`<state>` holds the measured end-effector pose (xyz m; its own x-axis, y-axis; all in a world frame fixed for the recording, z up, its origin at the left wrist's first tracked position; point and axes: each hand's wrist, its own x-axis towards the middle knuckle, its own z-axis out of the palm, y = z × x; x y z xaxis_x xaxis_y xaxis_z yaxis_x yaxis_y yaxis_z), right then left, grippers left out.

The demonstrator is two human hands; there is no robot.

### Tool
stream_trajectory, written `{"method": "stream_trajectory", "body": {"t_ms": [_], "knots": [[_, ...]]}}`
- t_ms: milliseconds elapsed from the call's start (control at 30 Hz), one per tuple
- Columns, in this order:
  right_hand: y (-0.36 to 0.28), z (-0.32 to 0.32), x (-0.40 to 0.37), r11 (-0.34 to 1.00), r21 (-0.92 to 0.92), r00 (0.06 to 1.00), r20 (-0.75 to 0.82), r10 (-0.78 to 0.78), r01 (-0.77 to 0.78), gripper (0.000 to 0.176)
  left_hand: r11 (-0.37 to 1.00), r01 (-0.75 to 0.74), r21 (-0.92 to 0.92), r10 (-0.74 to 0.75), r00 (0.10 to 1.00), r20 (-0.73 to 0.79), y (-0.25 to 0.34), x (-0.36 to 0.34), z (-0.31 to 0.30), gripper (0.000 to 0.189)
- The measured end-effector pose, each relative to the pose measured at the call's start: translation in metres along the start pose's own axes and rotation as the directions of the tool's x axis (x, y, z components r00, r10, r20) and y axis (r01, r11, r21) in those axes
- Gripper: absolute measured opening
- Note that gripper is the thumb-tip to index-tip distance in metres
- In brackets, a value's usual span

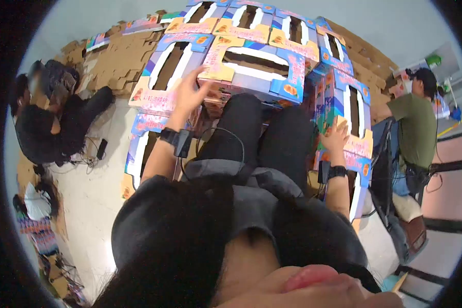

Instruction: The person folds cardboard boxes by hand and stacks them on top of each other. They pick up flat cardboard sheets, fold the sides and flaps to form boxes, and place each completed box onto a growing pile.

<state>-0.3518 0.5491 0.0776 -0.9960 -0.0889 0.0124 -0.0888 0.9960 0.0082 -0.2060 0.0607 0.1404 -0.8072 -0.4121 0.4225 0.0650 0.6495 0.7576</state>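
Printed cardboard boxes with long cut-out openings stand stacked around my knees. My left hand (191,93), fingers spread, is at the left corner of the box lying crosswise (262,77) just beyond my knees. On the right, my right hand (335,136) rests with its fingers apart on the near left edge of an upright-printed box (355,115). Neither hand wraps round anything. Left of my left hand is another box (169,69) with a dark opening. Both wrists carry black bands with small devices.
More printed boxes (295,33) stand in rows at the back. Flat brown cardboard (120,64) is piled at the back left. A person in black (46,128) sits at the left; a person in green (416,123) sits at the right. Cables lie on the left floor.
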Motion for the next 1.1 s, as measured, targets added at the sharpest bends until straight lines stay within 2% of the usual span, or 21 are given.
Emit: {"method": "stream_trajectory", "body": {"t_ms": [67,100,167,267,300,400,433,500,533,600,667,733,767,900,1100], "knots": [[-0.013,-0.005,-0.009,0.992,-0.122,1.0,-0.016,0.008,-0.01,0.102,0.978,0.076,0.193,-0.066,0.996,-0.056,-0.044,-0.004,-0.026,0.064],[-0.011,0.0,-0.008,0.992,-0.124,0.999,-0.053,0.004,-0.01,0.103,0.951,0.033,0.307,-0.009,0.997,-0.08,-0.061,-0.008,-0.036,0.065],[-0.017,-0.01,-0.011,0.984,-0.179,1.0,-0.003,0.023,-0.023,0.104,0.853,-0.033,0.521,0.111,0.987,-0.119,-0.087,-0.018,-0.048,0.067],[-0.021,-0.012,-0.003,0.982,-0.178,0.994,0.066,0.081,-0.069,0.102,0.66,0.122,0.741,-0.153,0.988,-0.025,-0.122,-0.03,-0.041,0.075],[-0.023,-0.011,0.002,0.983,-0.162,0.991,0.088,0.104,-0.089,0.102,0.678,0.125,0.725,-0.15,0.988,-0.031,-0.122,-0.039,-0.037,0.082],[-0.052,-0.036,0.012,0.989,0.147,0.995,0.101,-0.007,-0.008,0.093,0.614,0.263,0.744,-0.293,0.951,-0.094,-0.105,-0.029,-0.02,0.083],[-0.061,-0.03,0.018,0.962,0.204,0.982,-0.093,-0.165,0.181,0.082,0.72,0.18,0.67,-0.21,0.977,-0.038,-0.089,-0.022,-0.019,0.083],[-0.093,-0.04,0.02,0.869,0.319,0.917,-0.256,-0.305,0.378,0.076,0.801,-0.059,0.596,0.004,0.996,0.093,-0.075,-0.013,-0.006,0.082],[-0.116,-0.049,0.016,0.803,0.363,0.869,-0.339,-0.36,0.473,0.074,0.822,-0.099,0.561,0.026,0.99,0.137,-0.068,-0.008,0.004,0.082],[-0.153,-0.051,0.016,0.79,0.324,0.837,-0.379,-0.396,0.52,0.073,0.83,-0.143,0.539,0.03,0.976,0.214,-0.057,-0.002,0.025,0.084],[-0.183,-0.044,0.011,0.84,0.262,0.866,-0.306,-0.395,0.476,0.072,0.802,-0.104,0.588,-0.064,0.964,0.258,-0.054,0.002,0.043,0.087],[-0.201,-0.032,0.006,0.91,0.124,0.915,-0.136,-0.38,0.396,0.075,0.754,-0.02,0.657,-0.21,0.94,0.269,-0.05,0.0,0.056,0.091],[-0.206,-0.032,0.004,0.93,0.048,0.93,-0.058,-0.362,0.365,0.075,0.745,-0.006,0.667,-0.187,0.958,0.217,-0.061,-0.002,0.065,0.1],[-0.205,-0.023,0.013,0.921,0.084,0.925,-0.071,-0.374,0.379,0.073,0.712,-0.083,0.698,-0.083,0.976,0.2,-0.059,-0.009,0.062,0.104],[-0.205,-0.022,0.014,0.933,0.053,0.935,-0.025,-0.354,0.355,0.071,0.803,-0.124,0.583,0.029,0.985,0.169,-0.051,-0.008,0.059,0.105]]}}
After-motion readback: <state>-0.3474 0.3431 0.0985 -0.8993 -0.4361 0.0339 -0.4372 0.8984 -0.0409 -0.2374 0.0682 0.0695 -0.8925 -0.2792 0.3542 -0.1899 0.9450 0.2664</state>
